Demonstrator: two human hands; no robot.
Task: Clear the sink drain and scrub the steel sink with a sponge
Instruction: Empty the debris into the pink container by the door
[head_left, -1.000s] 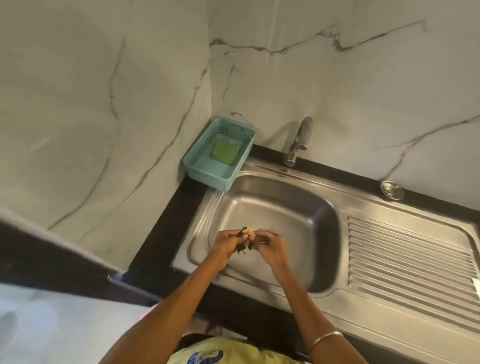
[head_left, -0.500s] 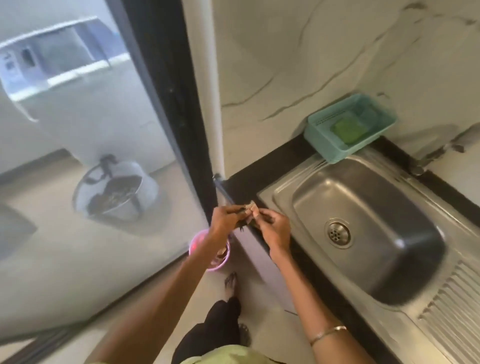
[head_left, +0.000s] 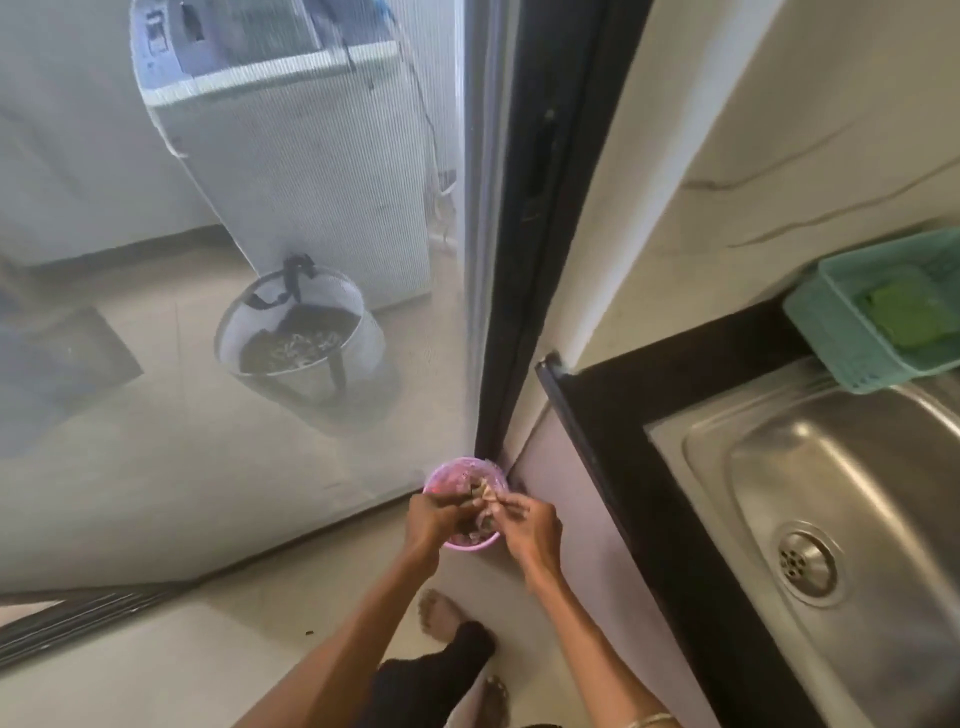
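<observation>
My left hand (head_left: 430, 521) and my right hand (head_left: 531, 528) are held together over a small pink bin (head_left: 457, 475) on the floor. Between their fingertips they pinch scraps of drain waste (head_left: 483, 494), dark and pale bits. The steel sink (head_left: 852, 467) lies at the right, its round drain (head_left: 806, 565) uncovered and bare. A green sponge (head_left: 904, 312) lies in a teal basket (head_left: 831, 332) at the sink's back corner.
A black counter edge (head_left: 613, 467) runs between the bin and the sink. A glass door with a dark frame (head_left: 524, 234) stands behind the bin. Beyond it are a washing machine (head_left: 291, 156) and a steel bucket (head_left: 301, 343). My feet are on the tiled floor below.
Both hands carried the scraps out of the sink, leftward and down, to above the pink bin. The view swung left toward the glass door.
</observation>
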